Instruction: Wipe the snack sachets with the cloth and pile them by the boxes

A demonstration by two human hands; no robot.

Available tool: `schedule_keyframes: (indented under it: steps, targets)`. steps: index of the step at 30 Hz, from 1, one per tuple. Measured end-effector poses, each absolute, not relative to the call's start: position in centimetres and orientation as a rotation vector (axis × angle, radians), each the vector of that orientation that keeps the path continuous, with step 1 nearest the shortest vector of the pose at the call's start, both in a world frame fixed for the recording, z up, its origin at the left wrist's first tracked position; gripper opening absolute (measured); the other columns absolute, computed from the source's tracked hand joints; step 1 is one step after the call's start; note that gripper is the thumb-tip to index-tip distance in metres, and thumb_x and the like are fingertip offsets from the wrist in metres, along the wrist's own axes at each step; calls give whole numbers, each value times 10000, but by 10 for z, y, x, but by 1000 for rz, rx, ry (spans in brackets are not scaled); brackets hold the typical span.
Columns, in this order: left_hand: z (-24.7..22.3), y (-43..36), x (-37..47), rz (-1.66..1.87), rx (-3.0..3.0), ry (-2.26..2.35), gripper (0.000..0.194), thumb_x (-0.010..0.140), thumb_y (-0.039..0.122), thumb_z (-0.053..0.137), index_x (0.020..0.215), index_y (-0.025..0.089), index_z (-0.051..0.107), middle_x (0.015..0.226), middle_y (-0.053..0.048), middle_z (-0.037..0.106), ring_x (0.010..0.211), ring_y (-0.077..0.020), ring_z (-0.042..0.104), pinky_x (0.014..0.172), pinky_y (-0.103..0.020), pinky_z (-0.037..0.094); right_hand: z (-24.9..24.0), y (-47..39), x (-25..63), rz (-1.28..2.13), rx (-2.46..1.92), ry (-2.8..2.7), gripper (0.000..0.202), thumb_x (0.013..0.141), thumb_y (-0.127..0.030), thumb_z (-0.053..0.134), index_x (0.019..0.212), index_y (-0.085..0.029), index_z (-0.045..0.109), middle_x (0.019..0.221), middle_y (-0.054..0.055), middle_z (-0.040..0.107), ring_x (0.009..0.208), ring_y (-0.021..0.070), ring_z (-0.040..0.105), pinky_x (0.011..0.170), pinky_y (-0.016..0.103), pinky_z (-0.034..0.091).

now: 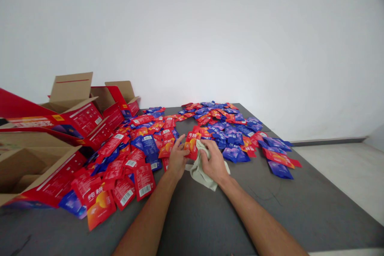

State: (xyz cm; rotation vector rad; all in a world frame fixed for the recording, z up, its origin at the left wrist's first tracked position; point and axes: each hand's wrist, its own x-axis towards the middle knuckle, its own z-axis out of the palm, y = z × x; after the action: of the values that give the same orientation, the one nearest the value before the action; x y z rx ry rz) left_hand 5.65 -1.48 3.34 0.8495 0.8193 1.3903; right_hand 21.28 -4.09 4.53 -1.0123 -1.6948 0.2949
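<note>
Between my hands is a red packet [191, 144] with orange fruit printed on it, held above the dark table. My left hand [177, 159] pinches the packet's left edge between thumb and fingers. A pale green cloth [200, 172] is bunched in my right hand [213, 161], pressed against the packet's right side. Part of the cloth hangs below that hand. Close by on the left lies a heap of red packets [144, 180] and blue packets [151, 150], some with barcodes facing up. Beyond my right hand spreads another pile of blue packets [235, 152] mixed with red ones.
Open red cardboard boxes [57, 172] stand along the left side, their brown flaps raised. A few loose packets [280, 169] lie toward the table's right edge. The grey table [240, 224] runs up to a white wall [210, 40]; pale floor [339, 168] shows at right.
</note>
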Motion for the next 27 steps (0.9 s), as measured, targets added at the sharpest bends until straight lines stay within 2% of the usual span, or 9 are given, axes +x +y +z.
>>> schedule_keyframes:
  steps: [7, 16, 23, 25, 27]
  targets:
    - [30, -13, 60, 1394, 914, 799, 697, 624, 156, 733, 1301, 190, 570, 996, -57, 699, 780, -163, 653, 705, -295, 515, 46, -42, 213, 305, -991, -1693, 266, 938, -232, 468, 1189, -219, 556, 1173, 107, 604, 1123, 237, 567, 989, 408, 466]
    - [31, -16, 69, 1299, 1049, 796, 593, 701, 170, 689, 1288, 204, 616, 1253, -113, 671, 994, -200, 660, 847, -310, 494, 47, -43, 210, 309, -958, -1702, 263, 950, -229, 469, 1193, -232, 570, 1180, 97, 604, 1130, 226, 568, 1006, 387, 457]
    - [30, -19, 77, 1253, 1045, 757, 474, 777, 271, 675, 1242, 180, 653, 1085, -72, 718, 813, -146, 643, 728, -242, 471, 46, -41, 210, 301, -938, -1699, 283, 962, -241, 472, 1220, -230, 588, 1173, 97, 615, 1123, 229, 568, 1004, 402, 460]
    - [32, -21, 79, 1251, 966, 711, 483, 790, 298, 661, 1260, 186, 638, 1030, -65, 720, 802, -150, 649, 710, -241, 471, 44, -40, 210, 299, -910, -1710, 295, 960, -232, 478, 1232, -231, 594, 1179, 100, 614, 1133, 230, 563, 1009, 406, 461]
    - [34, -23, 80, 1239, 901, 645, 542, 753, 248, 666, 1289, 197, 610, 1030, -62, 714, 838, -165, 661, 726, -250, 480, 41, -38, 209, 304, -900, -1724, 308, 958, -216, 476, 1235, -234, 608, 1189, 104, 606, 1139, 230, 560, 1009, 408, 466]
